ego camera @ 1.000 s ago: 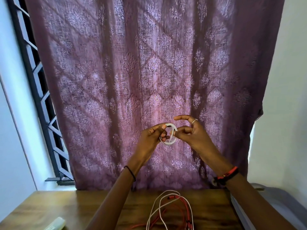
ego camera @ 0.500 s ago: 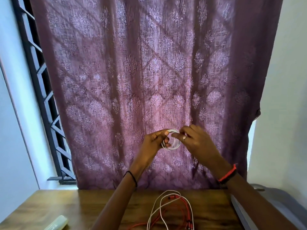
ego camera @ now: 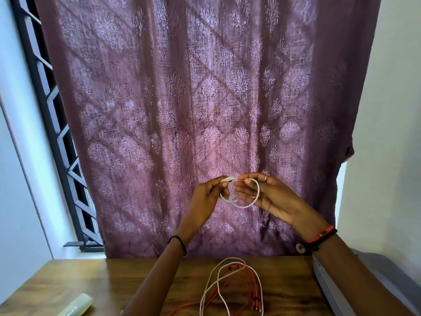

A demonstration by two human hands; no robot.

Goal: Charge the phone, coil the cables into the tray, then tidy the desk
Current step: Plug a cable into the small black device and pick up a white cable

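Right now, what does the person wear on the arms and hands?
No sleeves show on either forearm. The left hand has a thin black band at its wrist. The right hand wears a slim ring on one finger; its wrist carries a red band and a black cord, with a small round pale disc beside them.

left hand (ego camera: 208, 197) | right hand (ego camera: 274, 200) | both hold white cable coil (ego camera: 246, 206) aloft | desk (ego camera: 289, 283): loose cables (ego camera: 250, 279), red, white
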